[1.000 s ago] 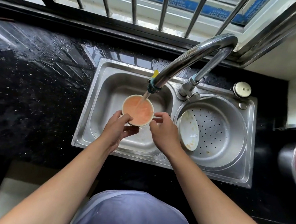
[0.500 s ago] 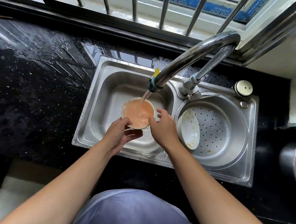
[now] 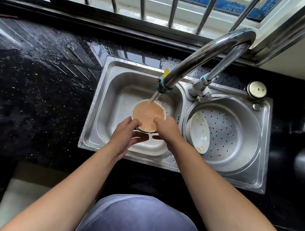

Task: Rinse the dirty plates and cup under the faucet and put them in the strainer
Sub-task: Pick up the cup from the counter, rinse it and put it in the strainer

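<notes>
Left hand: my left hand grips the cup from its near left side; thumb up at the rim, fingers curled round underneath.
Right hand: my right hand holds the same cup from the near right; one fingertip dips over the rim into the liquid, another finger shows below the cup's base.
Cup: between my two hands, held above the floor of the left basin; mouth up, filled almost to the rim with cloudy orange liquid.
Water: a stream of water falls slantwise into the far side of the cup, just beyond my fingers.
Faucet: the faucet arches overhead from beyond my right hand; its nozzle hangs near, above the cup's far rim.
Edges: the basin's near rim runs under both wrists; the steel ridge between the two bowls lies just beside my right hand.
Room: steel basin floor shows to the left of my left hand and beyond the cup, up to the far wall.
Strainer: the perforated strainer fills the bowl to the right of my right hand.
Plate: a white plate with orange smears leans on edge against the strainer's left wall, near my right wrist.
Counter: wet black counter spreads well to the left of my left hand.
</notes>
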The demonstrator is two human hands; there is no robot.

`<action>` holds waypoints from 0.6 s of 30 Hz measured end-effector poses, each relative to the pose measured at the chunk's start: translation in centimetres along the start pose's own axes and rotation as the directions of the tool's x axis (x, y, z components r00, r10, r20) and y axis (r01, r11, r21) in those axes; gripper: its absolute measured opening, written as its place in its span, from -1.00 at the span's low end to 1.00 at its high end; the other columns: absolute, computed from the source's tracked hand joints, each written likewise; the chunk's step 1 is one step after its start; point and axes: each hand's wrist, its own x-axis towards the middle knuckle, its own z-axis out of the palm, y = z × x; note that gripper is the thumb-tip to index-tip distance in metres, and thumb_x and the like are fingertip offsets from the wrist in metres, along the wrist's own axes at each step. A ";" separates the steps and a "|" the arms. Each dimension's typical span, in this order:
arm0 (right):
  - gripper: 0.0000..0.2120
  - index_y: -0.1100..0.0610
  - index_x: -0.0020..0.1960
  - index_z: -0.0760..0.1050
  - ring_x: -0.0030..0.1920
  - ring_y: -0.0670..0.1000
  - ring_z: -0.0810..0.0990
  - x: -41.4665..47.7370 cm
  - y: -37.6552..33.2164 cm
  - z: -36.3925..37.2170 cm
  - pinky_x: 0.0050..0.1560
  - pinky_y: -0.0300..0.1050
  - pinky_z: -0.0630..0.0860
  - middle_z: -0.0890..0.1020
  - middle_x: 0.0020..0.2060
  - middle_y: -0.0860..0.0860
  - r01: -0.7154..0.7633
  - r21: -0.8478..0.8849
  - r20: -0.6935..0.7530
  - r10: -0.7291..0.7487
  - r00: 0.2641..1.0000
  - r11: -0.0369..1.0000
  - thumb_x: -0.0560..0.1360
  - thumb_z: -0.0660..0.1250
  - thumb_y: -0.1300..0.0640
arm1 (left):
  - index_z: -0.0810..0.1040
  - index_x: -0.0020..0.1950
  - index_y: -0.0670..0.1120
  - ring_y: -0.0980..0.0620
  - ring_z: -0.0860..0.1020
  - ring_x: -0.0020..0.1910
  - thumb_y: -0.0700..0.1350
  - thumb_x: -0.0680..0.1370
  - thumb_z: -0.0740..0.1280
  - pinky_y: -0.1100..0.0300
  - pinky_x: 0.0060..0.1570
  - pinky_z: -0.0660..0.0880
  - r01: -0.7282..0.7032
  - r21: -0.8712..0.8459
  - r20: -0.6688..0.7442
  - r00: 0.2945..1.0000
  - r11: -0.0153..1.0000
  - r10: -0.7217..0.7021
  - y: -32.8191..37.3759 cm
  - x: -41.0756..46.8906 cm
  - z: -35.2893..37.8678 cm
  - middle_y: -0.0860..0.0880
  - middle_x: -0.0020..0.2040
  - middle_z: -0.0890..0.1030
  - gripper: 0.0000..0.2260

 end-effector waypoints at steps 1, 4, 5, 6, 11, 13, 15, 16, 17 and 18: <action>-0.70 0.13 0.18 0.59 -0.03 0.14 0.70 0.5 -0.4 -0.1 -0.08 0.13 0.72 0.70 -0.01 0.11 0.015 -0.053 -0.023 -0.016 1.000 0.998 0.51 0.22 0.13 | 0.60 0.00 -0.16 -0.17 0.72 -0.27 -0.06 0.35 0.44 -0.07 -0.03 0.71 -0.001 0.015 -0.008 1.000 1.000 0.001 0.1 0.0 0.0 -0.08 -0.28 0.71 -0.72; -0.76 0.16 0.05 0.64 -0.06 0.16 0.68 2.2 -2.1 -0.5 -0.07 0.07 0.67 0.70 -0.10 0.11 0.122 -0.378 -0.112 -0.176 0.978 0.918 0.46 0.27 0.17 | 0.59 -0.03 -0.14 -0.16 0.70 -0.30 -0.06 0.32 0.41 -0.10 0.01 0.72 -0.014 0.057 -0.011 1.000 0.998 0.014 0.4 -0.1 0.0 -0.13 -0.28 0.70 -0.73; -0.78 0.13 0.03 0.65 -0.06 0.15 0.68 2.5 -2.8 -0.5 -0.11 0.01 0.65 0.70 -0.12 0.08 0.150 -0.469 -0.109 -0.226 0.968 0.870 0.44 0.29 0.17 | 0.61 -0.03 -0.13 -0.16 0.70 -0.30 -0.07 0.33 0.41 -0.10 0.01 0.73 -0.018 0.070 -0.006 1.000 0.997 0.018 0.4 -0.2 0.0 -0.15 -0.26 0.69 -0.74; -0.79 0.10 0.02 0.64 -0.06 0.15 0.67 2.7 -3.5 -0.3 -0.13 -0.03 0.62 0.70 -0.13 0.06 0.178 -0.545 -0.082 -0.264 0.961 0.819 0.44 0.31 0.15 | 0.62 -0.03 -0.13 -0.16 0.70 -0.31 -0.09 0.35 0.40 -0.10 0.02 0.72 -0.019 0.078 -0.007 1.000 0.997 0.020 0.4 -0.2 0.0 -0.16 -0.25 0.67 -0.77; -0.80 0.02 -0.02 0.56 -0.09 0.14 0.65 3.2 -4.0 0.7 -0.13 -0.03 0.58 0.67 -0.10 0.03 0.224 -0.717 0.015 -0.306 0.952 0.660 0.42 0.35 -0.05 | 0.59 -0.22 -0.06 -0.18 0.68 -0.33 -0.13 0.37 0.36 -0.14 0.03 0.72 -0.020 0.073 -0.039 0.999 0.997 0.023 0.2 -0.2 0.1 -0.18 -0.24 0.66 -0.96; -0.76 0.02 0.03 0.60 -0.12 0.11 0.61 3.1 -3.3 0.5 -0.23 -0.10 0.51 0.63 -0.18 -0.02 0.193 -0.680 -0.034 -0.293 0.955 0.708 0.45 0.35 -0.10 | 0.58 -0.15 -0.10 -0.17 0.67 -0.34 -0.13 0.35 0.36 -0.15 0.02 0.72 -0.005 0.041 -0.027 1.000 0.999 0.006 0.0 -0.3 -0.1 -0.15 -0.23 0.66 -0.89; -0.76 0.02 0.06 0.64 -0.13 0.09 0.62 2.9 -2.6 0.1 -0.26 -0.14 0.45 0.61 -0.22 -0.04 0.161 -0.615 -0.067 -0.254 0.965 0.772 0.49 0.36 -0.07 | 0.60 -0.10 -0.12 -0.14 0.67 -0.31 -0.12 0.32 0.37 -0.12 -0.01 0.72 0.003 0.021 -0.019 1.000 1.000 -0.003 -0.2 -0.2 -0.2 -0.15 -0.18 0.67 -0.81; -0.76 0.06 0.09 0.64 -0.08 0.11 0.64 2.7 -2.3 0.0 -0.22 -0.12 0.47 0.65 -0.16 0.00 0.149 -0.587 -0.070 -0.234 0.970 0.796 0.51 0.36 -0.03 | 0.62 -0.10 -0.11 -0.14 0.67 -0.27 -0.12 0.31 0.36 -0.10 -0.03 0.72 0.001 0.025 -0.024 1.000 1.000 -0.001 -0.3 -0.2 -0.2 -0.16 -0.13 0.67 -0.80; -0.75 0.11 0.13 0.64 -0.03 0.13 0.66 2.6 -1.9 0.0 -0.17 -0.10 0.51 0.68 -0.08 0.05 0.135 -0.562 -0.071 -0.210 0.975 0.816 0.53 0.35 0.02 | 0.62 -0.09 -0.12 -0.15 0.67 -0.24 -0.14 0.31 0.35 -0.08 -0.05 0.72 0.000 0.030 -0.038 0.999 1.000 0.001 -0.4 -0.2 -0.3 -0.19 -0.09 0.66 -0.79; -0.74 0.15 0.17 0.62 0.01 0.15 0.66 2.5 -1.6 0.0 -0.15 -0.09 0.55 0.69 0.00 0.09 0.118 -0.527 -0.066 -0.179 0.982 0.841 0.54 0.34 0.08 | 0.62 -0.06 -0.14 -0.17 0.67 -0.21 -0.16 0.32 0.32 -0.07 -0.07 0.72 0.002 0.029 -0.056 0.998 1.000 0.000 -0.6 -0.1 -0.3 -0.21 -0.05 0.65 -0.77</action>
